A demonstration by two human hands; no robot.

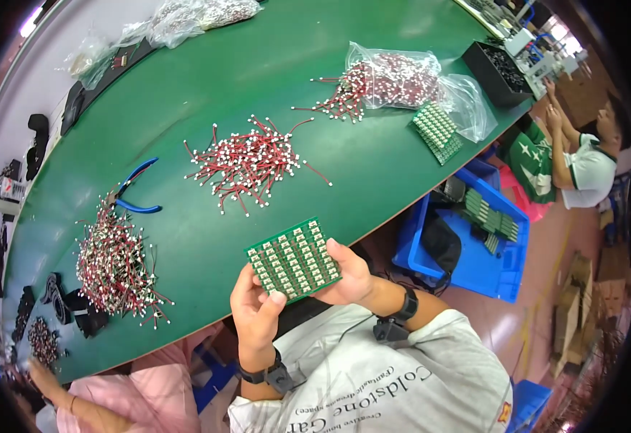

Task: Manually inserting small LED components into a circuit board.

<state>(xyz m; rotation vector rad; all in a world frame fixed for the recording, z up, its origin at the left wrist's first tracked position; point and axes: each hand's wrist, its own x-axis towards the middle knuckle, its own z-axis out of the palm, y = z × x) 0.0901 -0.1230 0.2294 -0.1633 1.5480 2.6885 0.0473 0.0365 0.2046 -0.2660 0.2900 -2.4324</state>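
Observation:
Between my two hands is a green circuit board panel [295,261] with rows of small white connectors, held tilted over the table's near edge. My left hand [256,307] grips its lower left corner, thumb on top. My right hand [349,276] closes on its right edge, with the fingers partly hidden under the board. Just beyond the board lies a loose pile of short red wires with white end plugs [247,159].
Blue-handled pliers [141,189] lie by a second wire pile [113,263] at left. A wire-filled plastic bag [402,78], stacked boards [437,130] and a black bin [498,71] stand far right. A blue crate [467,270] sits right, below the green table [373,166]. Co-workers sit left and right.

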